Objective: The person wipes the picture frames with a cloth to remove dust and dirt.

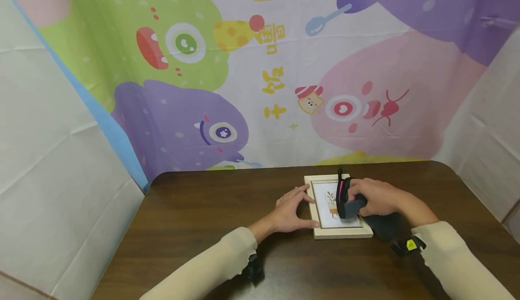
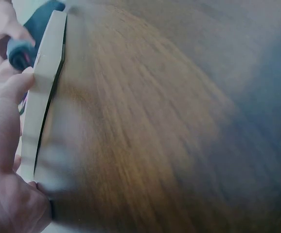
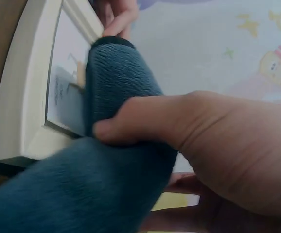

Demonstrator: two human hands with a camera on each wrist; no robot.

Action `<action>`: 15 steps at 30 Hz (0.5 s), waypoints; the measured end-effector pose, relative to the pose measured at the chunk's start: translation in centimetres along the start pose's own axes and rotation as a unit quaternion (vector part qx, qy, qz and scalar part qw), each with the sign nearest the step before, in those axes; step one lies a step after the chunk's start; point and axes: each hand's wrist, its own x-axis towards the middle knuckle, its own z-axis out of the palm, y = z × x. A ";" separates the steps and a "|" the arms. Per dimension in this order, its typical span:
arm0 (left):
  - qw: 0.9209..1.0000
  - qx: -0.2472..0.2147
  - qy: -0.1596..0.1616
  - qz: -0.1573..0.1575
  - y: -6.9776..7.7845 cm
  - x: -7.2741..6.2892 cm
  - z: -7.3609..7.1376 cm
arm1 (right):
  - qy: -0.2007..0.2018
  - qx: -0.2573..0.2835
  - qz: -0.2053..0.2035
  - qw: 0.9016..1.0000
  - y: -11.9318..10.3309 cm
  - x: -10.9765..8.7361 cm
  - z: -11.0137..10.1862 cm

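Cloth (image 3: 96, 170) hides part of the framed picture (image 1: 329, 200).

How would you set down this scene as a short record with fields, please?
Left hand: touches the left side of the cream rectangular picture frame
Right hand: grips a thick, fuzzy teal cloth
Cloth position: over part of the framed plant print
Surface: dark brown wood-grain table under the frame
Behind: white fabric printed in green, purple and pink
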 end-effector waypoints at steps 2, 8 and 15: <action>1.000 -0.001 0.001 -0.001 0.2 -0.1 -0.1 | -0.018 0.008 -0.008 1.000 -0.5 -0.7 -0.1; 1.000 -0.001 -0.003 -0.008 0.7 -0.2 -0.2 | -0.082 0.046 -0.016 0.995 -1.8 -2.3 -0.3; 1.000 0.002 -0.006 -0.006 0.7 -0.2 -0.4 | -0.112 0.064 -0.014 0.992 -2.5 -2.8 -0.6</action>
